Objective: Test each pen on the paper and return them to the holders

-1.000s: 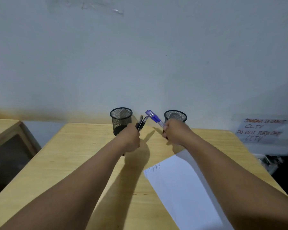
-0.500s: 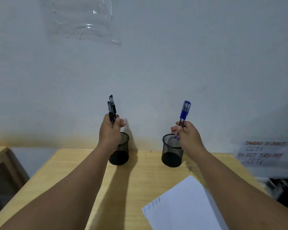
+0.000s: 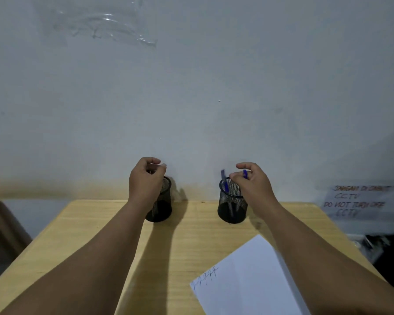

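Hovering over the left mesh holder (image 3: 165,201), my left hand (image 3: 145,180) has its fingers (image 3: 156,165) curled loosely; whether they grip anything, I cannot tell. My right hand (image 3: 254,185) is over the right holder (image 3: 231,208), fingers half open beside the blue pens (image 3: 225,186) standing inside. The paper (image 3: 248,280) lies on the desk (image 3: 180,258) nearer me.

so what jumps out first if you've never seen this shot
Two bare hands at the far edge of the wooden table, each over a black mesh holder: the left hand hides the left holder, the right hand drops blue pens into the right holder. White paper lies nearer.
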